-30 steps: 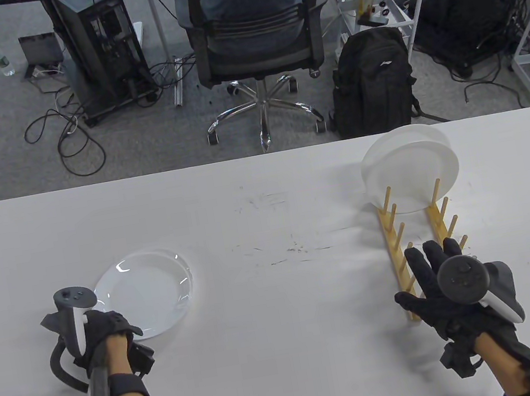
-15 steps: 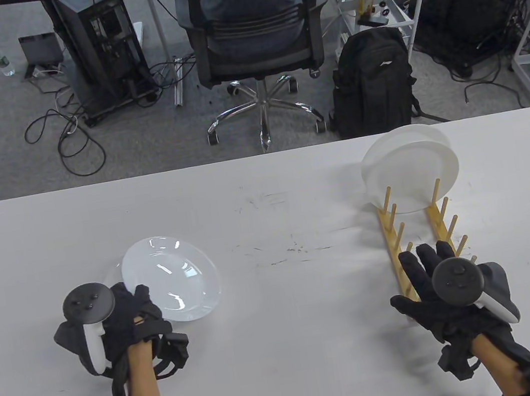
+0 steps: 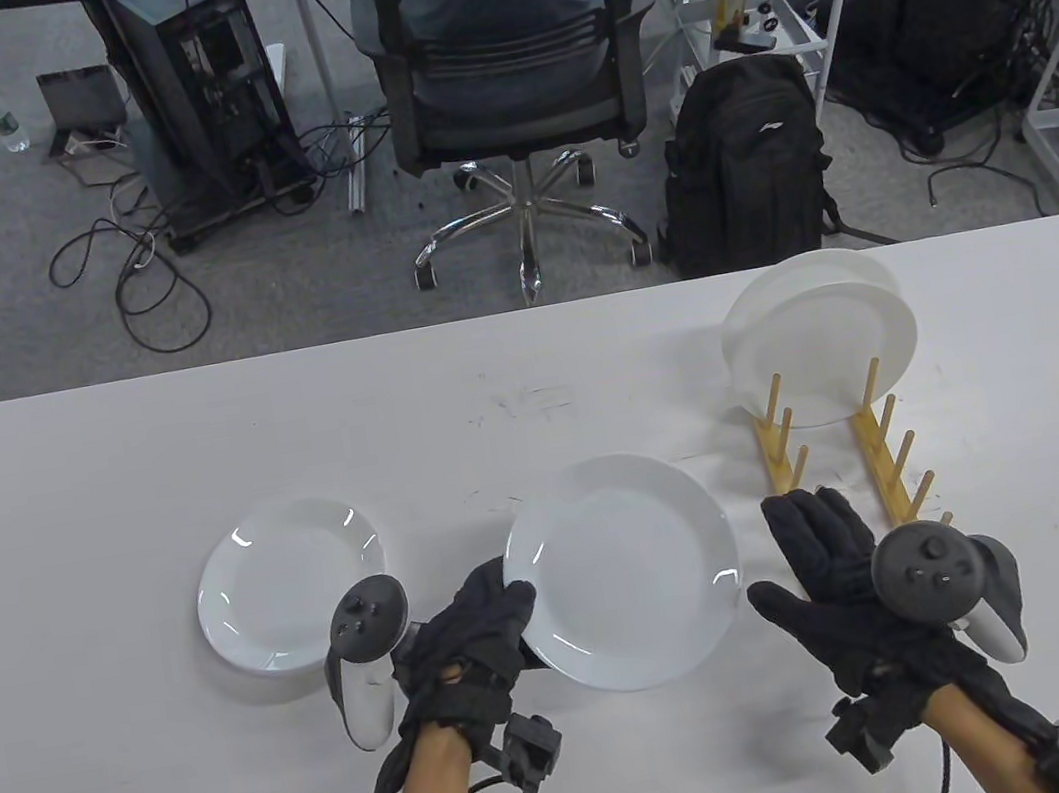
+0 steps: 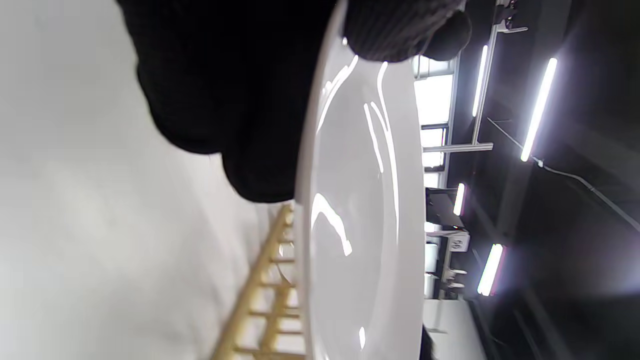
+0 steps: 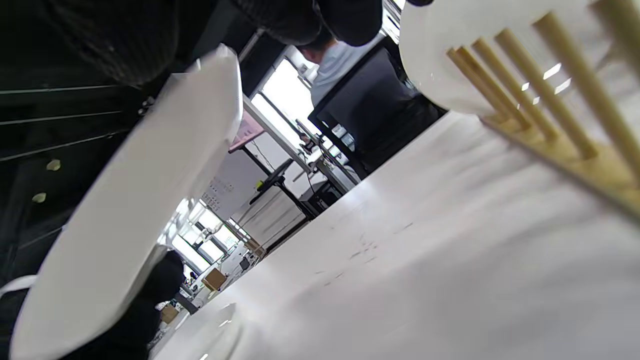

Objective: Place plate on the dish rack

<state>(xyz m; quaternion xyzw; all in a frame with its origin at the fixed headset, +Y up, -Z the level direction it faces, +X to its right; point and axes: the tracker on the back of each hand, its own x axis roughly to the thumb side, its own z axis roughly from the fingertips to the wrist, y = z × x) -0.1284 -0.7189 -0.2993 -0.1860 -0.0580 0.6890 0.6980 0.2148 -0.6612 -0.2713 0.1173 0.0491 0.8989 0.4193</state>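
My left hand (image 3: 475,644) grips a white plate (image 3: 627,583) by its near-left rim and holds it above the table's middle front; the left wrist view shows the plate (image 4: 362,210) edge-on with fingers over its rim. My right hand (image 3: 827,570) is open, fingers spread, just right of the plate and beside the near end of the wooden dish rack (image 3: 784,465). Two white plates (image 3: 824,337) stand upright in the rack's far slots. The right wrist view shows the held plate (image 5: 130,220) and the rack's pegs (image 5: 545,100).
Another white plate (image 3: 286,579) lies flat on the table at the front left. The white table (image 3: 96,469) stretches wide. Beyond its far edge stand an office chair (image 3: 505,66) and a black backpack (image 3: 745,168).
My left hand has lifted the top plate off the stack at the left and carried it right to the middle. My right hand has shifted slightly left toward it.
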